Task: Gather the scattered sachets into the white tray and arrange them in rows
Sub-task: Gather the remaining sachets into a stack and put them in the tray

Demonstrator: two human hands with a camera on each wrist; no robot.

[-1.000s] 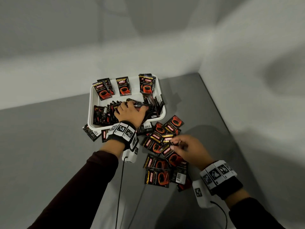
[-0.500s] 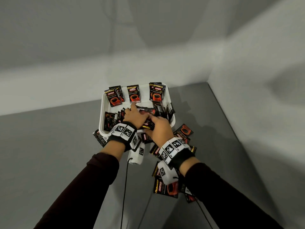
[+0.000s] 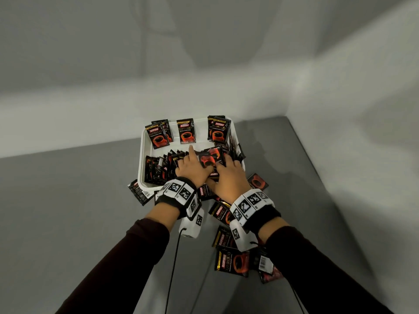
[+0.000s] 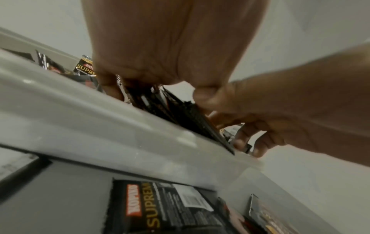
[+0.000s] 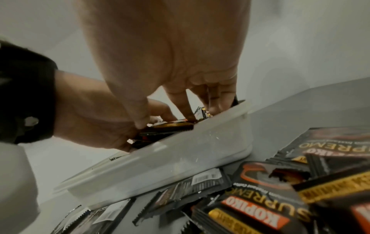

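Note:
The white tray (image 3: 142, 155) holds black-and-red sachets: three spots in a back row (image 3: 186, 131) and a tight upright front row (image 3: 156, 172). My left hand (image 3: 188, 162) sits on that front row, index finger straight, the other fingers and thumb curled round several sachets (image 4: 160, 104). Beside it, my right hand (image 3: 223, 163) pinches one sachet (image 3: 210, 159) flat over the row's right part; thumb and fingers (image 5: 140, 120) clamp its edge (image 5: 170, 125) just inside the tray wall (image 5: 180, 152). The fingertips are partly hidden among the packets.
Loose sachets (image 3: 231, 261) lie scattered on the grey table in front of the tray, under my right wrist. One sachet (image 3: 138, 193) pokes out at the tray's front left corner, another (image 3: 257, 182) at its right. Walls close the table's far and right edges.
My right hand left the loose pile on the table and came to the tray with a sachet, meeting the left hand. The left hand stayed on the front row.

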